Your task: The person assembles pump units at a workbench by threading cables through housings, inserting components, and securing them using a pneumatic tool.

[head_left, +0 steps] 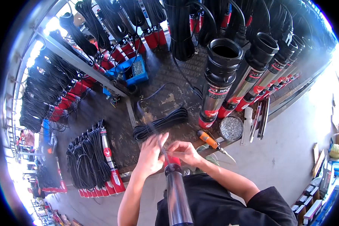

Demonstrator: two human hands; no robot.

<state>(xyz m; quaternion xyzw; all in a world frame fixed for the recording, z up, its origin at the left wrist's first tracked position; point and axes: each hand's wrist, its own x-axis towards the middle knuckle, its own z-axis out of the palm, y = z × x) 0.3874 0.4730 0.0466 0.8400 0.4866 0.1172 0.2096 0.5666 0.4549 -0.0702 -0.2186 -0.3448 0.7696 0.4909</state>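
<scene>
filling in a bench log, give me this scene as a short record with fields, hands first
left hand: near the red end of the silver cylinder, grip unclear
right hand: at the same end, likewise
cable coil: black, on the bench beyond the hands
orange tool: at the bench edge, right of the hands
blue bin: farther back, holding small parts

The bare left hand (151,152) reaches forward, back upward, fingers close together and pointing far and slightly right. Just to its right, the bare right hand (184,151) points left, fingers bent inward toward the left one. The bare left forearm (132,192) rises steeply from the near edge; the bare right forearm (228,176) slants in from a short black fabric sleeve (271,207).
</scene>
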